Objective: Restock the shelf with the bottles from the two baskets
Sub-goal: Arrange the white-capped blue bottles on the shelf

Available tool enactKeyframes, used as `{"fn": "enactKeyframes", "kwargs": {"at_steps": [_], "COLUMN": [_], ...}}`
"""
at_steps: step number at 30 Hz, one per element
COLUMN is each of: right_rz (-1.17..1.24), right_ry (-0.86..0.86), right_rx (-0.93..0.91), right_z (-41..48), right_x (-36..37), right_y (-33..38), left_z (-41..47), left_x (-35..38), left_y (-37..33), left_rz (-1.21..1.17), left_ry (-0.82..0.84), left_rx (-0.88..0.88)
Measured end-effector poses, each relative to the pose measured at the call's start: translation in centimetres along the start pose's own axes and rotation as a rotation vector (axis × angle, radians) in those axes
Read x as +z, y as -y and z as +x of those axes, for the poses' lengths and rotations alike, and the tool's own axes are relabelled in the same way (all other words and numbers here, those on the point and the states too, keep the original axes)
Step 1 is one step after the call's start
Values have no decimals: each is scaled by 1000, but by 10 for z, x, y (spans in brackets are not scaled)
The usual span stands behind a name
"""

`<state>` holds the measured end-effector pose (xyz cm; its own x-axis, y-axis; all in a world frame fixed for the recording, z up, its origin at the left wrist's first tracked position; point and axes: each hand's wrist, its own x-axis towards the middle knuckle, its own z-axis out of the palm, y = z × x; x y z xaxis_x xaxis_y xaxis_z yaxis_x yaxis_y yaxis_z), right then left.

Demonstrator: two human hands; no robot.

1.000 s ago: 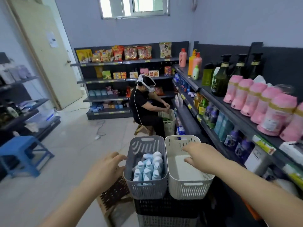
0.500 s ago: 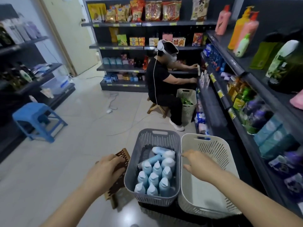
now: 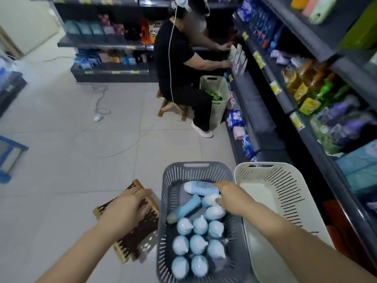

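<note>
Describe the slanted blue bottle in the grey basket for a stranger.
Beside the shelf, take the grey basket, left of the cream basket. Near its middle the slanted bottle lies on its side, whole blue body showing; its nearer neighbours stand upright, caps up.

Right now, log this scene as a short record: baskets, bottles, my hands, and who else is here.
grey basket: holds blue bottles, most upright, two lying on top
white basket: beside it on the right, empty
right hand: inside the grey basket, at a lying bottle; grip unclear
left hand: over a wooden stool, holding nothing
other person: seated by the shelf
</note>
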<state>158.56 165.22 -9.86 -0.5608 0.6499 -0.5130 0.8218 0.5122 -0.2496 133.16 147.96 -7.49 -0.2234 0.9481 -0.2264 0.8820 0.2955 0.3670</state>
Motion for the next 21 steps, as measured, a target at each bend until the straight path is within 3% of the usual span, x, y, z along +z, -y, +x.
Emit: {"fn": "enactKeyframes", "kwargs": {"at_steps": [9, 17, 21], "right_rz": [-16, 18, 65], "right_ry": [201, 242, 174], "right_rx": [133, 140, 131], "right_z": [71, 100, 101], "right_x": [54, 90, 102], "right_y": [-11, -23, -30], "left_z": [50, 50, 48], "left_x": [23, 53, 63], "left_y": [42, 50, 44], "left_rz": [-27, -150, -208], "left_ry": [97, 32, 16], "left_rx": [-9, -31, -15]}}
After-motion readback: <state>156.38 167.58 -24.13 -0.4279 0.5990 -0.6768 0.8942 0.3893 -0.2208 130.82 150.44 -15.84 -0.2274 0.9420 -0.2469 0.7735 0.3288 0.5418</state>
